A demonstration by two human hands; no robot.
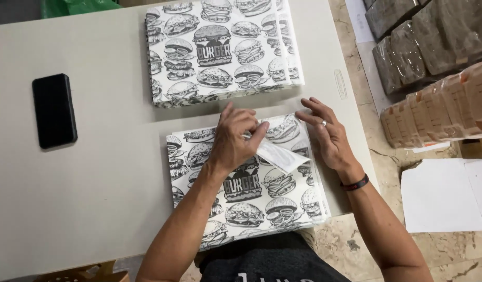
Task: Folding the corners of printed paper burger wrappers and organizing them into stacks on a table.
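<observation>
Left hand (234, 140): pinching a folded corner of the near stack of burger-print sheets (246, 201).
Right hand (327, 133): flat at the stack's three o'clock edge.
Second stack (220, 49): twelve o'clock.
Black phone (54, 110): nine o'clock on the table (94, 177).

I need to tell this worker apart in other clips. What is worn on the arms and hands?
Both forearms are bare, with no sleeves or gloves. The right hand has a ring on one finger and a dark band around the wrist. The left hand wears nothing.

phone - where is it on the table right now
In the head view the black phone lies flat on the left part of the table, left of both printed paper stacks, apart from the left hand and the right hand.
</observation>
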